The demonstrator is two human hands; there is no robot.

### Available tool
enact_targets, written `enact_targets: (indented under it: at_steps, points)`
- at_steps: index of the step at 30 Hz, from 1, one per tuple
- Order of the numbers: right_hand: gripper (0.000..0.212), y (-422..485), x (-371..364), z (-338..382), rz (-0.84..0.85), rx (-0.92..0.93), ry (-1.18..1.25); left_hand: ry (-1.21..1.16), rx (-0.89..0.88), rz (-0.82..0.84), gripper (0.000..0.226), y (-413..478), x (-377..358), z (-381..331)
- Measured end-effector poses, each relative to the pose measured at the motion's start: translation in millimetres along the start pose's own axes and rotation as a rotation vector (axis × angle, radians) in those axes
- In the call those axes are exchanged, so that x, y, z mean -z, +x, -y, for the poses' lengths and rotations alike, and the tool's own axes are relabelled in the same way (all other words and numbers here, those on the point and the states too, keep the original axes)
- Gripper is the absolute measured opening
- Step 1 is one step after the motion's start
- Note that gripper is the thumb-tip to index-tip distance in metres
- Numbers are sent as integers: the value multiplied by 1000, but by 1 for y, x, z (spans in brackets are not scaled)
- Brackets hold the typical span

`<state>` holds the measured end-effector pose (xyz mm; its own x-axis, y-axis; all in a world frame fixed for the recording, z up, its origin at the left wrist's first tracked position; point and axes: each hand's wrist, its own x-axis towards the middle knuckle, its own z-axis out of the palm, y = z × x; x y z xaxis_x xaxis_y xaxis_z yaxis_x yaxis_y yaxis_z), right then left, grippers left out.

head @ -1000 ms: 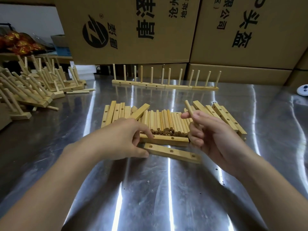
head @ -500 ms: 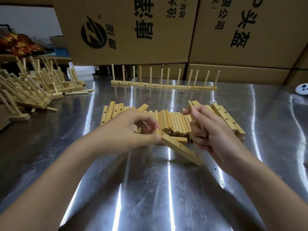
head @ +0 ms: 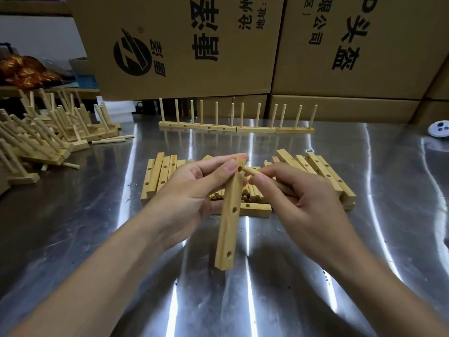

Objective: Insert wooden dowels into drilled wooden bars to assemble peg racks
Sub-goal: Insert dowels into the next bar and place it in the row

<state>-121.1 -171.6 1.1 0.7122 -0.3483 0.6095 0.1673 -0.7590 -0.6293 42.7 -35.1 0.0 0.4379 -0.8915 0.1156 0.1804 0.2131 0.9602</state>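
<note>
Frame centre: left hand (head: 192,190) is pinching the top of a drilled bar (head: 229,215), held off the table; right hand (head: 298,203) fingers are pinching a dowel (head: 252,171), tip at the top hole. Insertion starting; next needs aligning, then pushing straight in.

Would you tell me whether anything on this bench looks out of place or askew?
Only the finished racks at left lie heaped and tilted, with loose dowels beside them, unlike the upright row at the back.
</note>
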Motion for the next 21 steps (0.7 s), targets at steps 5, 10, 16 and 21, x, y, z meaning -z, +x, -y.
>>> enact_targets:
  at_steps: [5,10,16,21]
  points:
    - [19,0,4,2,-14,43,-177,21,-17,-24,42,-1,-2,-1]
    - [27,1,14,1,20,115,-327,19,-15,-72,44,-3,-6,-3]
    - [31,2,23,-1,92,104,-256,112,-21,-61,42,-8,-12,-7]
    - [41,5,26,-6,295,-246,256,243,-69,-27,35,-11,-14,-11]
